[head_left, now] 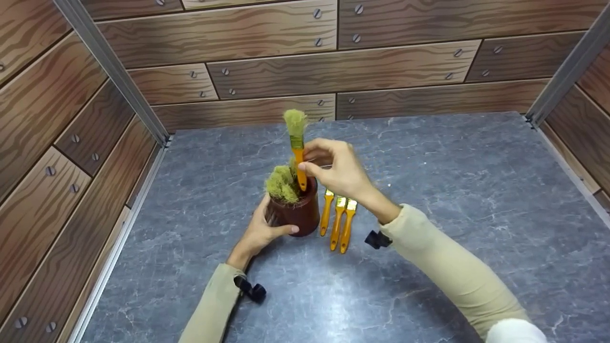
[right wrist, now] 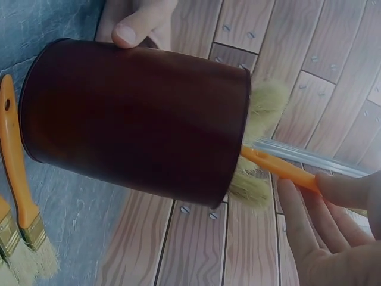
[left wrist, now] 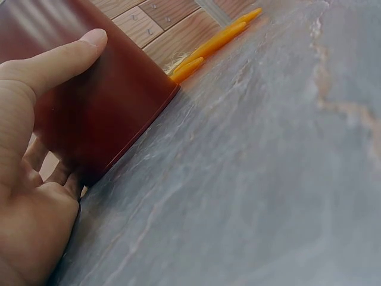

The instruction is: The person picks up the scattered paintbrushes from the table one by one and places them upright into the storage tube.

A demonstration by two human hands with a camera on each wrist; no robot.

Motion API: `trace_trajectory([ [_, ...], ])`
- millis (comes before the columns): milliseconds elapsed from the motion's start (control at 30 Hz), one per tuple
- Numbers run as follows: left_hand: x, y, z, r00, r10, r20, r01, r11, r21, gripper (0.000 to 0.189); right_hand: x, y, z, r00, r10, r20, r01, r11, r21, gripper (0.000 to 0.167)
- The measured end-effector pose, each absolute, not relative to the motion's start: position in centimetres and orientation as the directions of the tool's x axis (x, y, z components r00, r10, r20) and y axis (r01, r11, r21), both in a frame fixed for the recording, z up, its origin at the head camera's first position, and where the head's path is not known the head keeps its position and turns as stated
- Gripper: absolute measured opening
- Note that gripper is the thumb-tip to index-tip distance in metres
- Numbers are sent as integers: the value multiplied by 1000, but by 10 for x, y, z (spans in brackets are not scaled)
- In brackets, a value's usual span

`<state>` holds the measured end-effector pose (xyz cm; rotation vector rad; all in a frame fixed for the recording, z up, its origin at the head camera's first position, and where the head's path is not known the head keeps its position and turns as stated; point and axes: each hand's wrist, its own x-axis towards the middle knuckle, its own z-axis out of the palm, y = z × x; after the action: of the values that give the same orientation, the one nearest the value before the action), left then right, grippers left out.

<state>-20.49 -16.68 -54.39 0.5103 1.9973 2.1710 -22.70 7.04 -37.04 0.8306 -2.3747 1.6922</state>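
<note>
A dark red-brown cylindrical cup (head_left: 300, 216) stands upright on the table. My left hand (head_left: 259, 231) holds its side, thumb (left wrist: 74, 56) across the front and fingers around the far side. Yellowish bristle heads (head_left: 282, 185) stick up from the cup; whatever carries them is hidden inside. With thumb and fingers, my right hand (head_left: 339, 166) pinches the orange handle of a paintbrush (head_left: 298, 143), bristles upward. The handle's lower end is at the cup's rim, as the right wrist view shows of the same paintbrush (right wrist: 280, 167).
Several more paintbrushes with orange handles lie just right of the cup, among them one (head_left: 326, 214) nearest it and another (head_left: 349, 226) farther right. Wood-patterned walls (head_left: 267, 76) enclose the grey marbled table (head_left: 467, 190) at the back and sides.
</note>
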Motion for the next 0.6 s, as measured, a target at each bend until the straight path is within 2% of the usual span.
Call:
trace_trajectory([
  [233, -205, -166, -545, -929, 336, 154, 126, -105, 987, 117, -225, 65, -377, -815, -394, 426, -532, 213, -820, 23],
  [600, -205, -167, -545, -933, 327, 153, 129, -94, 987, 118, -220, 70, -378, -806, -415, 422, -533, 202, -822, 20],
])
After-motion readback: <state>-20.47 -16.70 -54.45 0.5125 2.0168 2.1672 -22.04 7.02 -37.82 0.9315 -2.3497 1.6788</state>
